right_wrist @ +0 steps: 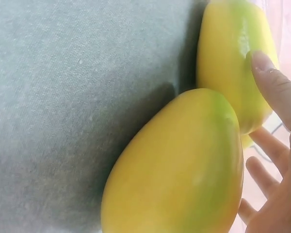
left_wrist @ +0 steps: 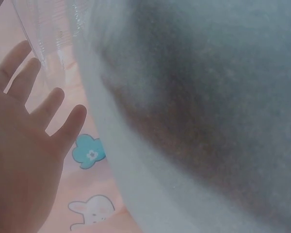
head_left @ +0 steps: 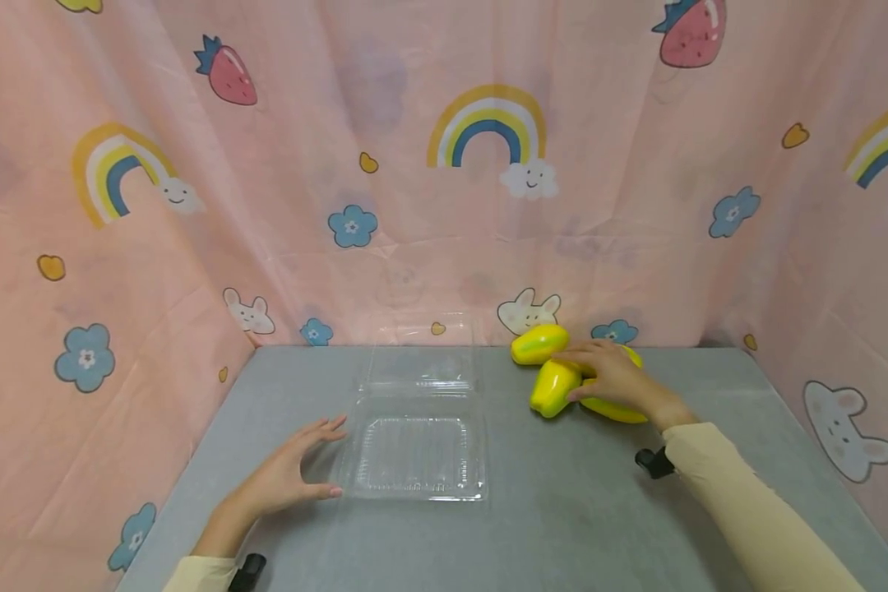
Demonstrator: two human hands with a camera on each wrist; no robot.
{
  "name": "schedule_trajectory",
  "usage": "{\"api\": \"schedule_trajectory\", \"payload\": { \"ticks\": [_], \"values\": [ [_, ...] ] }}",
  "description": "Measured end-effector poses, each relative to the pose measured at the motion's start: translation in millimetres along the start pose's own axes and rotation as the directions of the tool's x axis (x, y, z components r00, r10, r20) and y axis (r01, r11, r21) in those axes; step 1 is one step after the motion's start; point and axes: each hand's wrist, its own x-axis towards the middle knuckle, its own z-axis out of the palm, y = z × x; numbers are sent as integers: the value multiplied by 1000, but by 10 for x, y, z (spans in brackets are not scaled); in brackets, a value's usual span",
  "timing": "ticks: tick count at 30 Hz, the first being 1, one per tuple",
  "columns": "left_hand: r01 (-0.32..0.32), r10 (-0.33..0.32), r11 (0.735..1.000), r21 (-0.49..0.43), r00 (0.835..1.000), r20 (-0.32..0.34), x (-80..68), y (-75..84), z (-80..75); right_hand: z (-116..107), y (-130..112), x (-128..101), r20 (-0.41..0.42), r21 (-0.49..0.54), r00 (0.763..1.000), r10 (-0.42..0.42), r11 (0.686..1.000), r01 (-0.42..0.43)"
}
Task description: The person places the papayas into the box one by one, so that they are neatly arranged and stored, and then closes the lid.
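A clear plastic clamshell box (head_left: 349, 473) lies unfolded on the table, its lid (head_left: 422, 362) raised at the back. Just left of it is my left hand (head_left: 284, 473), thumb and fingers spread apart and holding nothing. The left wrist view shows these fingers (left_wrist: 22, 85) extended near clear plastic (left_wrist: 58, 29). My right hand (head_left: 614, 374) reaches over several smooth yellow fruits with green streaks. Its thumb (right_wrist: 276, 87) lies against one fruit (right_wrist: 233, 53), the fingers loosely extended beside it. That appears to be the middle fruit (head_left: 552, 389); another (head_left: 617, 411) lies partly under the hand.
One more yellow fruit (head_left: 538, 344) lies at the table's back edge. The grey table (head_left: 562, 518) is bounded by a pink printed curtain (head_left: 429, 247) at the back and sides. Black wrist bands (head_left: 654, 463) sit at both cuffs.
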Motion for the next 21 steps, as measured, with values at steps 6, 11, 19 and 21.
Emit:
{"api": "schedule_trajectory", "payload": {
  "ticks": [6,11,19,21],
  "values": [
    [-7,7,1000,-1,1000,-9,-8,-8,19,7,-5,46,5,5,1000,-7,1000,7],
    [-22,22,1000,-8,1000,-17,-12,-22,35,23,-5,75,12,3,1000,-12,1000,12],
    [-24,24,1000,-7,999,-21,-10,-14,32,53,8,117,23,-8,1000,-5,1000,5],
    [-28,27,999,-16,999,-20,-11,-9,29,57,19,123,23,-11,1000,1,1000,0]
  ]
}}
